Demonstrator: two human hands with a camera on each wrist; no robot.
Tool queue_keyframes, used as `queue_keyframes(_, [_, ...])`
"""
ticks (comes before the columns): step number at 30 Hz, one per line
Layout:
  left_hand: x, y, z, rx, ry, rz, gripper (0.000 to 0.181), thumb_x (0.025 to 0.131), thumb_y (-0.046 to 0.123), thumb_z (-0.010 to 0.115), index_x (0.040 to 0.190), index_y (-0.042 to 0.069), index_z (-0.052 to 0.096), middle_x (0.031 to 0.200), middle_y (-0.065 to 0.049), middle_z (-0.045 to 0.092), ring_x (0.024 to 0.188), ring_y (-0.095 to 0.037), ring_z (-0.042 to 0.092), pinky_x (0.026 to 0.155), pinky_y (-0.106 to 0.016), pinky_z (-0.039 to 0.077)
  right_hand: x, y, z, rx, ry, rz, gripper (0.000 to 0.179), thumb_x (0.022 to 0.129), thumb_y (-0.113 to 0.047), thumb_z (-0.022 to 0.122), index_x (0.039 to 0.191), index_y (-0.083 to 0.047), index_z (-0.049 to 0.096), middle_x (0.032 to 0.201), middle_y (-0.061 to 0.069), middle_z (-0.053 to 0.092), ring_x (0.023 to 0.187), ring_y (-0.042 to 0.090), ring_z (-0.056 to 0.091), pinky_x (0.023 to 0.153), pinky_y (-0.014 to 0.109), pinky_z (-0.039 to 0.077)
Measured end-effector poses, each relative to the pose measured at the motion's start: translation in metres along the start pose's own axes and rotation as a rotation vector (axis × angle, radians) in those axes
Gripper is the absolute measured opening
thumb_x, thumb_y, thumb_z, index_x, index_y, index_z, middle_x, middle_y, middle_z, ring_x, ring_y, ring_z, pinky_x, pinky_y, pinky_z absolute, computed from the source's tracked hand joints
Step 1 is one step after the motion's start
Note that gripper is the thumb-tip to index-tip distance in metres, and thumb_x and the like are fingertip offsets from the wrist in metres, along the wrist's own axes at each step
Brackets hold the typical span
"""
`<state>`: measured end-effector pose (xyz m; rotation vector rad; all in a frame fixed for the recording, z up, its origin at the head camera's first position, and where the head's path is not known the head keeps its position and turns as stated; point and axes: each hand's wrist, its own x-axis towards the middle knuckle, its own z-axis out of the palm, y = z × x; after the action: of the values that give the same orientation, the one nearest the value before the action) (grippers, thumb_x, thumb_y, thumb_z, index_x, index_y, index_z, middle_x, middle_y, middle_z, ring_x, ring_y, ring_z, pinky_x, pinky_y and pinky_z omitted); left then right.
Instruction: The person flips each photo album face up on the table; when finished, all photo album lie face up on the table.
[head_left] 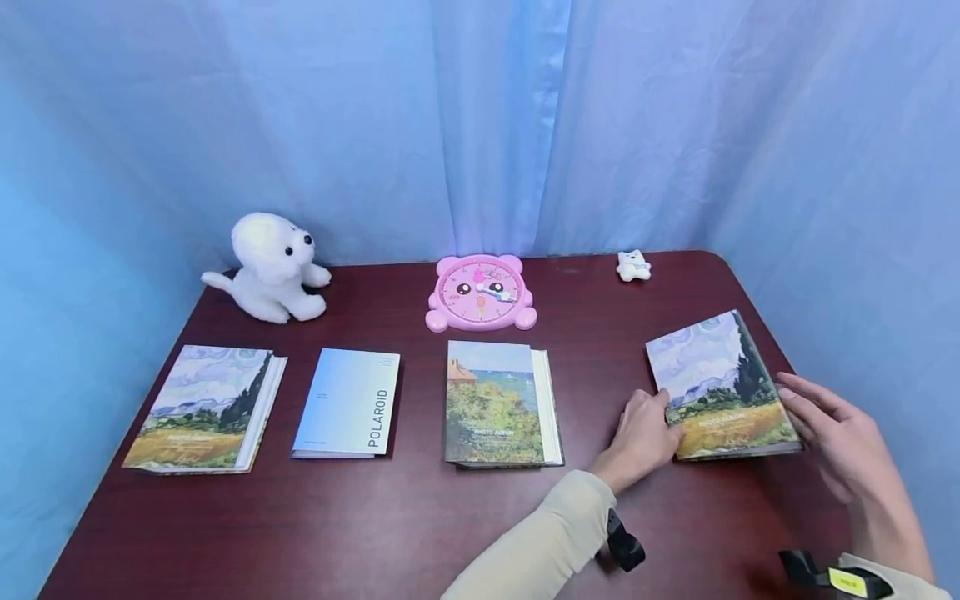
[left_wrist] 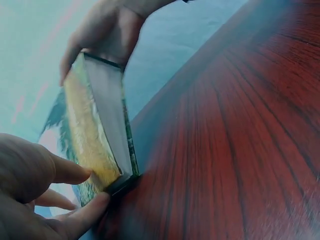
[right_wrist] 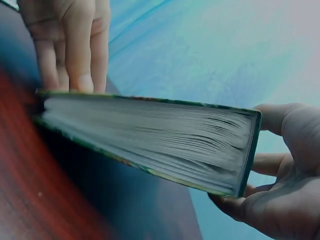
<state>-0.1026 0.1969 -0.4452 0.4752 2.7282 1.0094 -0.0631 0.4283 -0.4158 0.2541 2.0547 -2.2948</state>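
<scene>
A photo album (head_left: 723, 392) with a painted field and dark trees on its cover is tilted at the right of the table, its spine side raised. My left hand (head_left: 645, 442) holds its left edge low by the tabletop. In the left wrist view, that hand's thumb and fingers (left_wrist: 75, 172) are at a lower corner of the cover. At the spine side, my right hand (head_left: 843, 437) grips the album, thumb and fingers on opposite faces in the right wrist view. White page edges (right_wrist: 150, 130) show between the covers there.
Left of it lie a seaside-cover photo album (head_left: 491, 404), a blue-white POLAROID album (head_left: 348, 404) and another field-cover album (head_left: 202, 408). Along the back are a white plush dog (head_left: 273, 267), a pink clock (head_left: 480, 292) and a small white figurine (head_left: 633, 265), before blue curtains.
</scene>
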Motion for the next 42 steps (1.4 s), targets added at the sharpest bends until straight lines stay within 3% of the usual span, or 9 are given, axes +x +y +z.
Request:
queue_keyframes(5, [-0.003, 0.007, 0.002, -0.054, -0.005, 0.007, 0.053, 0.093, 0.037, 0.061, 0.143, 0.032, 0.044, 0.125, -0.002, 0.050, 0.104, -0.006, 0.054, 0.084, -0.015, 0.045, -0.002, -0.011, 0.005, -0.123, 0.094, 0.057, 0.045, 0.096, -0.021, 0.059, 0.140, -0.026, 0.050, 0.117, -0.015, 0.048, 0.058, -0.003, 0.055, 0.053, 0.016, 0.047])
queue_keyframes(7, [-0.004, 0.008, 0.002, -0.051, -0.003, 0.018, 0.054, 0.093, 0.041, 0.059, 0.144, 0.031, 0.043, 0.130, -0.003, 0.049, 0.109, -0.007, 0.053, 0.087, -0.016, 0.045, -0.003, -0.013, 0.005, -0.120, 0.093, 0.055, 0.045, 0.095, -0.022, 0.059, 0.140, -0.025, 0.050, 0.113, -0.017, 0.049, 0.055, 0.000, 0.053, 0.051, 0.020, 0.046])
queue_keyframes(12, [-0.003, 0.011, 0.002, -0.011, -0.006, 0.058, 0.058, 0.093, 0.047, 0.056, 0.146, 0.028, 0.041, 0.134, -0.001, 0.049, 0.120, -0.008, 0.047, 0.093, -0.016, 0.042, -0.006, -0.014, 0.005, 0.034, 0.016, -0.012, 0.042, 0.097, -0.011, 0.055, 0.138, -0.017, 0.053, 0.114, -0.015, 0.055, 0.086, 0.000, 0.064, 0.067, 0.016, 0.053])
queue_keyframes(16, [0.000, 0.010, 0.001, 0.010, -0.014, 0.112, 0.060, 0.094, 0.045, 0.056, 0.147, 0.028, 0.037, 0.135, -0.001, 0.049, 0.121, -0.007, 0.047, 0.094, -0.015, 0.041, -0.009, -0.013, 0.008, 0.106, -0.015, -0.052, 0.041, 0.098, -0.007, 0.051, 0.139, -0.013, 0.052, 0.116, -0.013, 0.057, 0.094, 0.000, 0.065, 0.073, 0.016, 0.053])
queue_keyframes(23, [0.006, 0.001, 0.004, -0.144, 0.007, 0.232, 0.063, 0.093, 0.037, 0.060, 0.149, 0.025, 0.033, 0.136, 0.002, 0.050, 0.114, -0.001, 0.054, 0.091, -0.007, 0.038, -0.008, -0.020, 0.023, 0.181, -0.056, -0.136, 0.041, 0.098, 0.000, 0.046, 0.139, -0.004, 0.050, 0.124, -0.003, 0.057, 0.101, 0.006, 0.064, 0.076, 0.019, 0.054])
queue_keyframes(27, [0.006, 0.001, -0.004, -0.247, 0.000, 0.248, 0.059, 0.097, 0.036, 0.053, 0.150, 0.023, 0.032, 0.137, 0.003, 0.050, 0.105, 0.000, 0.058, 0.088, -0.006, 0.039, -0.009, -0.023, 0.038, 0.119, -0.075, -0.189, 0.042, 0.098, -0.001, 0.046, 0.140, -0.001, 0.046, 0.124, 0.000, 0.054, 0.100, 0.004, 0.064, 0.076, 0.017, 0.053])
queue_keyframes(32, [0.004, 0.003, -0.024, -0.375, 0.005, 0.196, 0.056, 0.100, 0.044, 0.041, 0.151, 0.025, 0.029, 0.141, 0.003, 0.048, 0.112, -0.003, 0.057, 0.093, -0.013, 0.042, -0.007, -0.018, 0.052, 0.034, -0.128, -0.176, 0.044, 0.101, -0.007, 0.045, 0.144, -0.004, 0.041, 0.123, -0.003, 0.055, 0.101, 0.002, 0.063, 0.077, 0.016, 0.053])
queue_keyframes(39, [0.001, -0.005, -0.049, -0.456, -0.002, 0.158, 0.069, 0.096, 0.047, 0.050, 0.153, 0.024, 0.019, 0.144, 0.003, 0.043, 0.110, -0.001, 0.059, 0.087, -0.011, 0.045, 0.003, -0.001, 0.059, -0.070, -0.201, -0.084, 0.048, 0.103, -0.021, 0.043, 0.150, -0.014, 0.034, 0.128, -0.016, 0.054, 0.107, -0.006, 0.059, 0.080, 0.014, 0.051])
queue_keyframes(42, [-0.001, -0.009, -0.057, -0.439, 0.007, 0.149, 0.073, 0.095, 0.046, 0.053, 0.154, 0.022, 0.019, 0.142, 0.001, 0.045, 0.109, -0.002, 0.059, 0.086, -0.011, 0.045, 0.007, 0.007, 0.062, -0.249, -0.199, -0.049, 0.051, 0.103, -0.028, 0.042, 0.151, -0.017, 0.030, 0.130, -0.021, 0.049, 0.110, -0.013, 0.052, 0.081, 0.012, 0.049])
